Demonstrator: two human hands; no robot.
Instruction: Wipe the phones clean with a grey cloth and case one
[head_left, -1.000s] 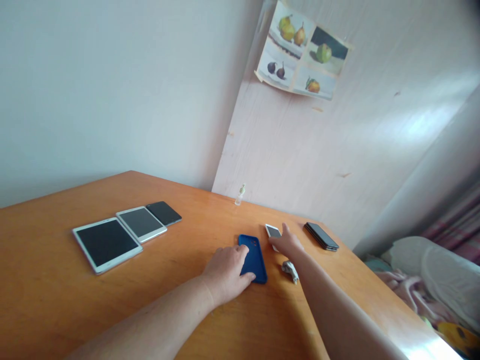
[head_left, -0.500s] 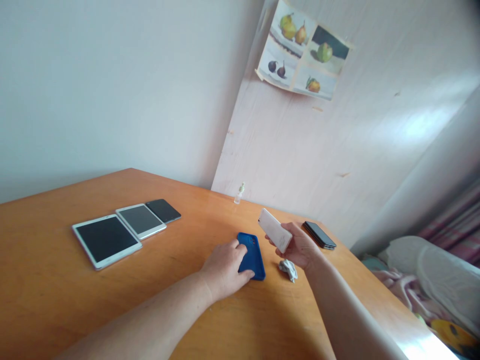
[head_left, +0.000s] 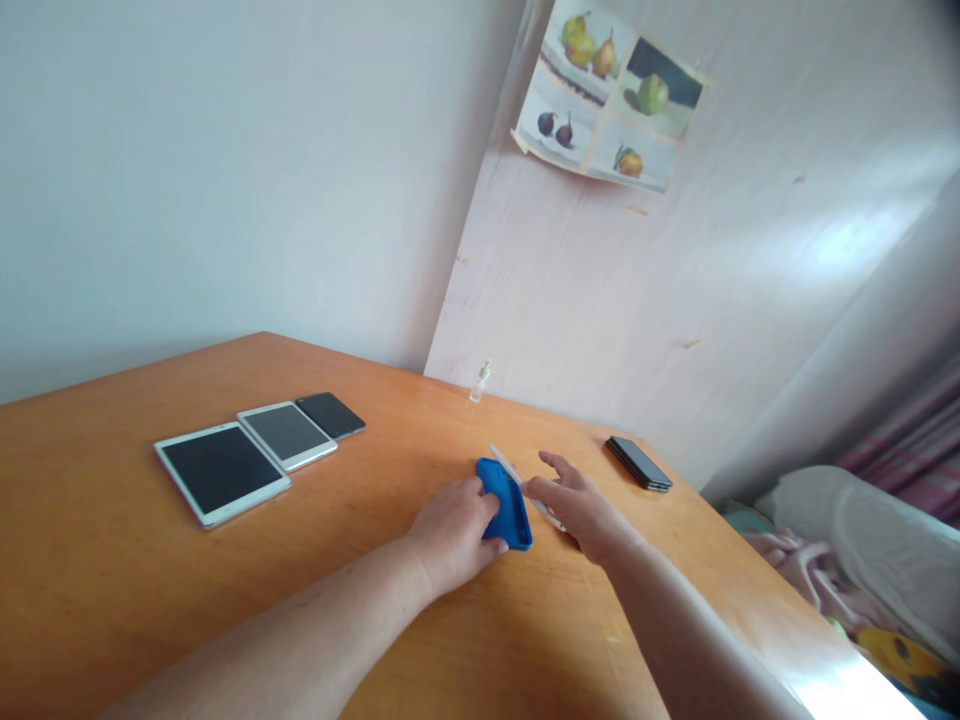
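A blue phone case [head_left: 508, 505] lies on the orange wooden table [head_left: 112, 590], slightly tilted up. My left hand [head_left: 454, 528] grips its left edge, fingers curled on it. My right hand [head_left: 576, 505] holds a white phone [head_left: 517, 482] edge-on, its left end touching the top of the blue case. The crumpled white cloth seen earlier is hidden behind my right hand.
Two white tablets [head_left: 221, 470] [head_left: 287, 433] and a dark phone [head_left: 331, 414] lie in a row at the left. A black phone [head_left: 639, 463] sits near the table's right edge. A small clear bottle [head_left: 478, 382] stands by the wall. Bedding [head_left: 855, 540] lies to the right.
My right hand picked the white phone up off the table, turned it, and brought it down onto the blue case. My left hand kept hold of the case.
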